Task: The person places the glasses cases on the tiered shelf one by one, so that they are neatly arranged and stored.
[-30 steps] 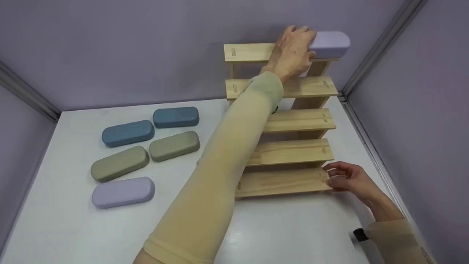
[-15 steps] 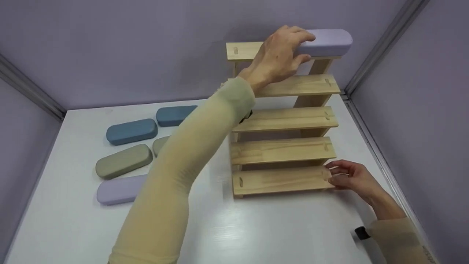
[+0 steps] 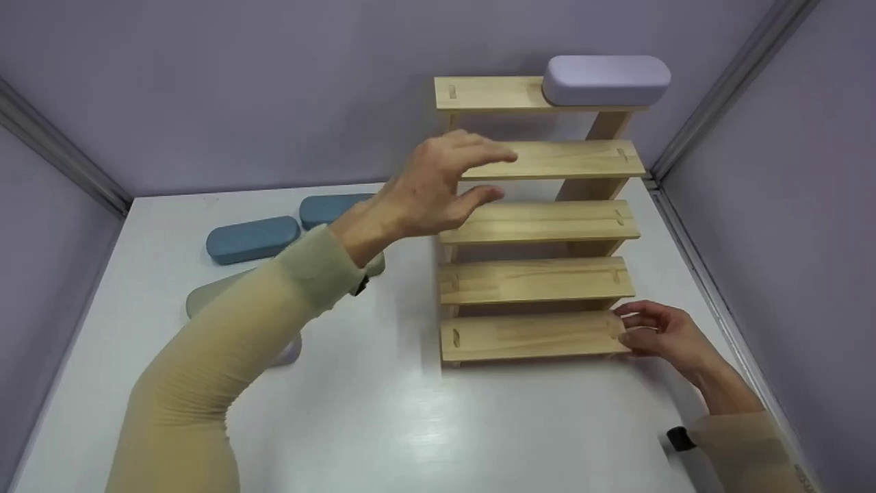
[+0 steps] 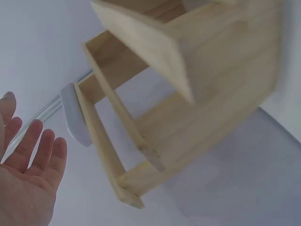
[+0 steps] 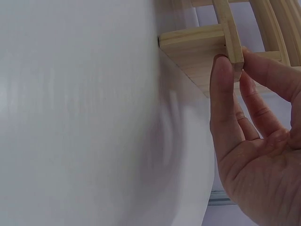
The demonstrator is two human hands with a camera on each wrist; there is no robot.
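Observation:
A lilac glasses case [image 3: 607,81] lies on the right half of the top board of a stepped wooden shelf [image 3: 537,339]. My left hand [image 3: 438,181] is in the air at the shelf's left side, fingers extended and thumb apart, holding nothing. In the left wrist view, the palm of that left hand [image 4: 28,174] faces the camera, apart from the shelf [image 4: 141,136] and the case [image 4: 75,114]. With thumb and fingers, my right hand [image 3: 660,335] pinches the right end of the lowest board; the right wrist view shows the board's end [image 5: 233,52] between thumb and forefinger.
On the white table [image 3: 369,418] at left lie two blue cases [image 3: 253,239], partly covered green ones [image 3: 212,291] and a lilac one [image 3: 291,351], mostly hidden under my left sleeve [image 3: 226,342]. Grey-lilac walls [image 3: 274,89] stand behind and at both sides.
My left hand has let go of the lilac glasses case on the top board and moved down and left. The right hand stays at the lowest board's end. The view has shifted slightly.

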